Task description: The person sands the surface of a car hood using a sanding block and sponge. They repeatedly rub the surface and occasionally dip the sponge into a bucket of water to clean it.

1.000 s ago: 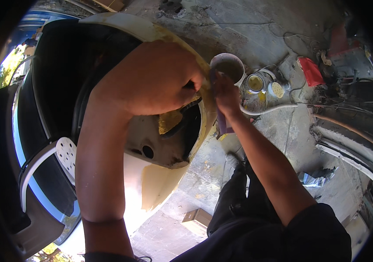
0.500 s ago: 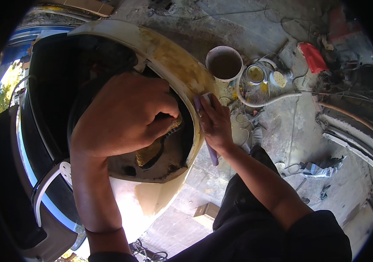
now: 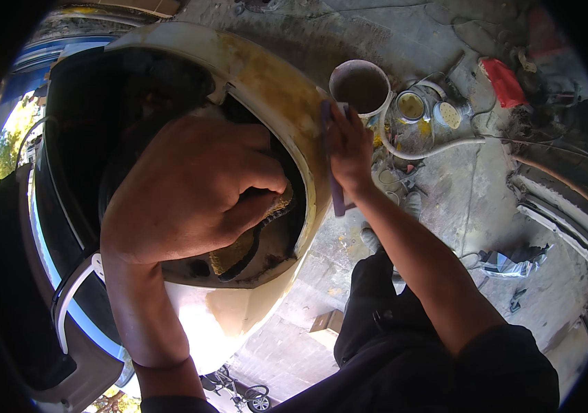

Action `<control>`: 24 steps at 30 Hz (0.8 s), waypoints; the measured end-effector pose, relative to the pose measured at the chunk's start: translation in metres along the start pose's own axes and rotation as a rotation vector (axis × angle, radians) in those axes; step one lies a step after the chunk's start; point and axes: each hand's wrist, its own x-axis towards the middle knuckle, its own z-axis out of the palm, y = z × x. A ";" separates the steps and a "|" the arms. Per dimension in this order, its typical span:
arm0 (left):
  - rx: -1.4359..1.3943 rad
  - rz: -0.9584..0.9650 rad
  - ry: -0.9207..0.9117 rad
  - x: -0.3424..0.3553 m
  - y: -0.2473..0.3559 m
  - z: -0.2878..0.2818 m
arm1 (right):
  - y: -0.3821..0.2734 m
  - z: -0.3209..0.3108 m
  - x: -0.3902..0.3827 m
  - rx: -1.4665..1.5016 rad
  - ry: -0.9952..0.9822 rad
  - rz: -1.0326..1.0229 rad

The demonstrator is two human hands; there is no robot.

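My left hand (image 3: 191, 193) is closed inside the dark opening of a white car body panel (image 3: 218, 310), beside a dirty yellow spongy piece (image 3: 232, 251) with a dark strip along it; what the fingers hold is hidden. My right hand (image 3: 345, 151) grips a long purple sanding block (image 3: 335, 193) against the outer side of the panel, whose curved rim carries yellowish filler patches (image 3: 273, 69).
A bucket (image 3: 357, 89) of murky liquid, an open tin (image 3: 410, 104), a perforated disc (image 3: 447, 115), a white hose (image 3: 445, 146) and a red packet (image 3: 504, 84) lie on the stained floor, with metal strips (image 3: 555, 234) at right. A bicycle (image 3: 253, 398) shows below.
Since a second ago my left hand has moved down and left, deeper over the opening. My right hand with the block went lower, then moved back up along the panel's side.
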 end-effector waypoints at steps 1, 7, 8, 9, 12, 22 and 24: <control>0.004 0.022 -0.004 0.001 0.002 0.000 | -0.002 0.001 -0.005 -0.004 -0.043 0.042; 0.013 0.010 -0.079 0.002 0.010 0.002 | -0.008 -0.004 -0.079 -0.003 -0.027 0.005; 0.027 0.026 -0.101 0.002 0.011 0.004 | -0.005 -0.003 -0.073 -0.013 0.012 -0.023; 0.043 0.052 -0.102 0.003 0.012 0.006 | -0.002 0.000 -0.061 -0.158 0.010 0.130; 0.081 0.081 -0.084 0.003 0.015 0.009 | 0.021 0.010 -0.032 0.014 0.080 0.176; 0.054 0.059 -0.115 0.006 0.017 0.009 | -0.004 0.005 -0.065 -0.039 0.065 0.220; 0.060 0.035 -0.135 0.007 0.018 0.008 | -0.012 0.004 -0.065 -0.108 0.024 0.182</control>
